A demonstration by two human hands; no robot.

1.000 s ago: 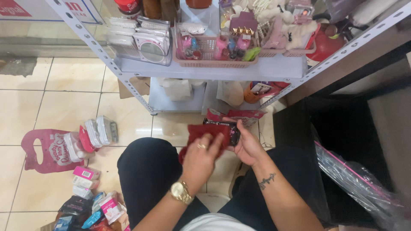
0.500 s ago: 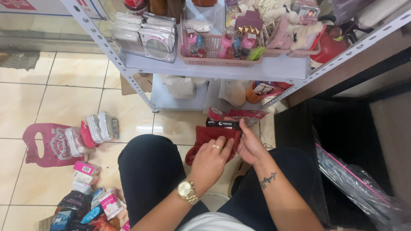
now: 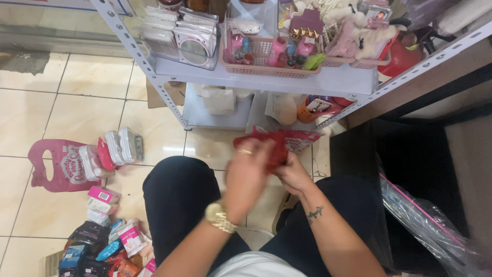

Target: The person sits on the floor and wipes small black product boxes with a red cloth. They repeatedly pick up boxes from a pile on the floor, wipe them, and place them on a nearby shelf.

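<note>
Both hands hold a stack of red flat packets (image 3: 274, 142) over my knees, in front of a low grey metal shelf unit (image 3: 266, 82). My left hand (image 3: 246, 172), with a gold ring and a gold watch on its wrist, covers the left part of the packets and is blurred by motion. From the right, my right hand (image 3: 293, 172) grips the same packets; its forearm bears a small tattoo. A red-and-white packet end (image 3: 302, 138) sticks out to the right of the stack.
The shelf carries a pink basket (image 3: 266, 69) of small bottles, flat silvery packs (image 3: 179, 36) and a plush toy. On the tiled floor at left lie a pink hanging card (image 3: 59, 166), white packs (image 3: 120, 146) and a pile of small coloured sachets (image 3: 102, 241). A black bag (image 3: 410, 169) stands at right.
Both hands have lifted the red packets up and away from my lap toward the shelf. My left hand has swung over the top of the stack.
</note>
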